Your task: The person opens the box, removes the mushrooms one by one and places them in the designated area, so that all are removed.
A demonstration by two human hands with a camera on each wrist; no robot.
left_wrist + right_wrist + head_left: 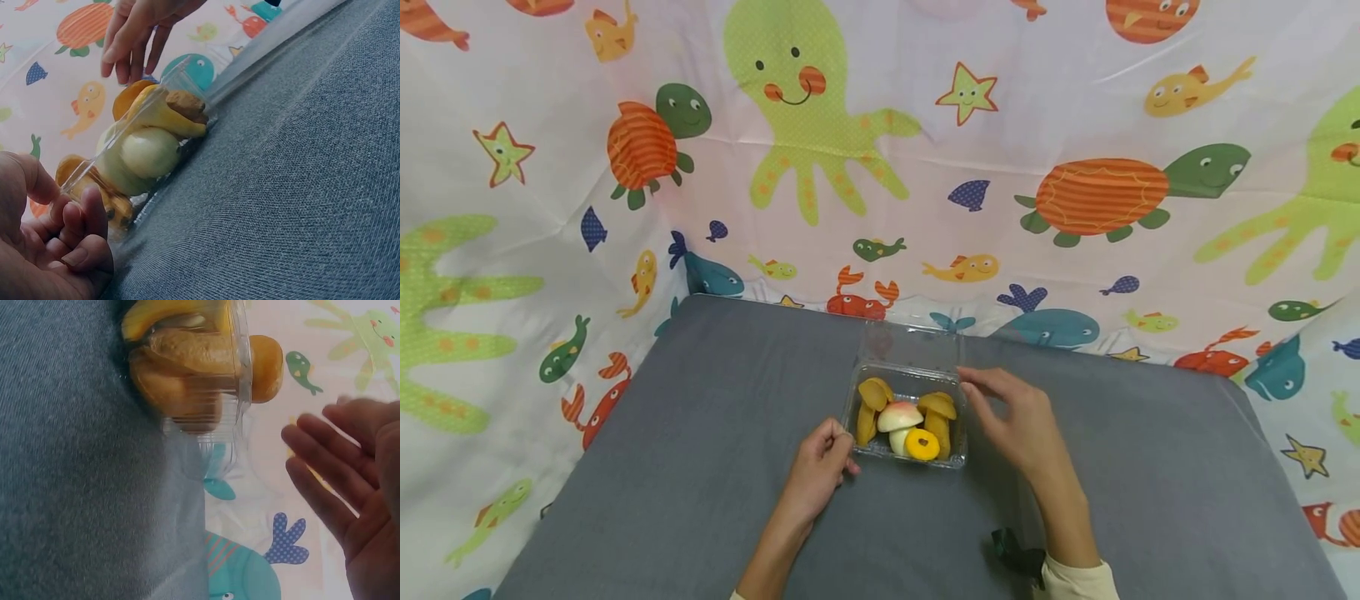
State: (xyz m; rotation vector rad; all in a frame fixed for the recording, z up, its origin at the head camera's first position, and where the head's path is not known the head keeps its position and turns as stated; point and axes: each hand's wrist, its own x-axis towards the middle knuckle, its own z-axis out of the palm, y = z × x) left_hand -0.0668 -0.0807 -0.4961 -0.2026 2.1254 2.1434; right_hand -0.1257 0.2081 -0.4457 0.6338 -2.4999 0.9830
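A clear plastic clamshell box (958, 458) stands on the grey cloth with its transparent lid (910, 346) tipped up at the back. Inside lie two brown toy mushrooms (937, 406), a pale mushroom with a pinkish cap (900, 415) and a yellow round piece (922, 445) with a dark centre. My left hand (822, 458) pinches the box's near-left rim between thumb and finger, other fingers curled, as the left wrist view shows. At the box's right rear corner, beside the lid, my right hand (1018, 421) holds its fingers extended, with nothing between them (350, 469).
Grey cloth (737, 467) covers the table. A curtain (925, 275) printed with sea animals hangs along the back and both sides, close behind the lid. Something small and dark (1017, 554) shows by the right sleeve; its kind is unclear.
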